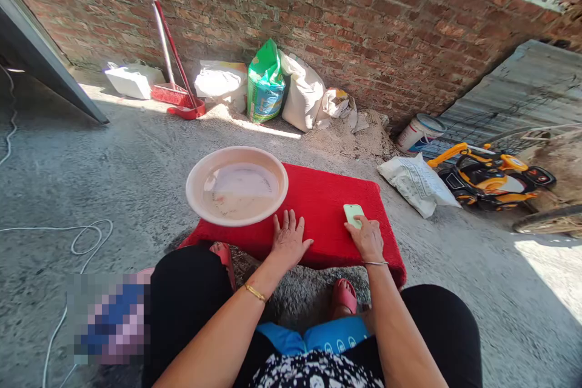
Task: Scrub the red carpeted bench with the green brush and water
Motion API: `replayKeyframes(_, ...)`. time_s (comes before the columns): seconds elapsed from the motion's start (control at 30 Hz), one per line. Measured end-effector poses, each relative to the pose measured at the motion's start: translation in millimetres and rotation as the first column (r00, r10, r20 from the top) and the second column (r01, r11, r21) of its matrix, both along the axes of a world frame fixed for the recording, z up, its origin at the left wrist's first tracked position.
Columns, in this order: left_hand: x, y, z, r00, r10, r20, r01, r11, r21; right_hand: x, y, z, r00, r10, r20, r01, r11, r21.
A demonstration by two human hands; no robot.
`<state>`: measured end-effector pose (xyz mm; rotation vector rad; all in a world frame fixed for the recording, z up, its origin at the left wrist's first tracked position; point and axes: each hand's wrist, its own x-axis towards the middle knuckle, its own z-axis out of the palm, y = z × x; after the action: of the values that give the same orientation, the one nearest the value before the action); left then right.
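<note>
My left hand (289, 239) rests flat on a red cloth (318, 194) that covers a low table, its fingers spread and holding nothing. Just beyond its fingertips stands a wide, pale pink basin (193, 197) with water in it and some dark specks on the bottom. Toward the table's right side, my right hand (367, 239) has its thumb and fingers at the near end of a pale green phone (353, 213). That phone lies at the level of the cloth, its lower part covered by my fingers.
Against the brick wall stand a green sack (266, 85), a white sack (302, 91) and a broom with a red dustpan (188, 110). A yellow-and-black toy excavator (491, 176) and a flat white bag (418, 182) lie right. A white cable (86, 242) runs along the floor at left.
</note>
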<state>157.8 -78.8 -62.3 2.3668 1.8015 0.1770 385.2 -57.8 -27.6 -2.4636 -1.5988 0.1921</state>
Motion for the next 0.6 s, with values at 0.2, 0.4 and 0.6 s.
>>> replayKeyframes(0.2, -8.7, -16.1, 23.0, 0.998, -0.052, -0.038, 0.051, 0.999, -0.004, -35.0, -1.0, -7.2, 0.981, 0.176, -0.085, -0.167, 0.981, 0.101)
replayKeyframes(0.4, -20.6, -34.6, 34.4, 0.994, -0.088, 0.06, 0.073, 0.972, 0.222, -119.1, 15.9, -8.6, 0.921, 0.32, -0.221, -0.283, 0.941, 0.183)
replayKeyframes(0.6, -30.0, -38.6, 45.6, 0.961, -0.12, 0.25, -0.043, 0.825, 0.563, -160.6, 40.0, -1.1, 0.883, 0.278, -0.379, -0.249, 0.961, 0.124)
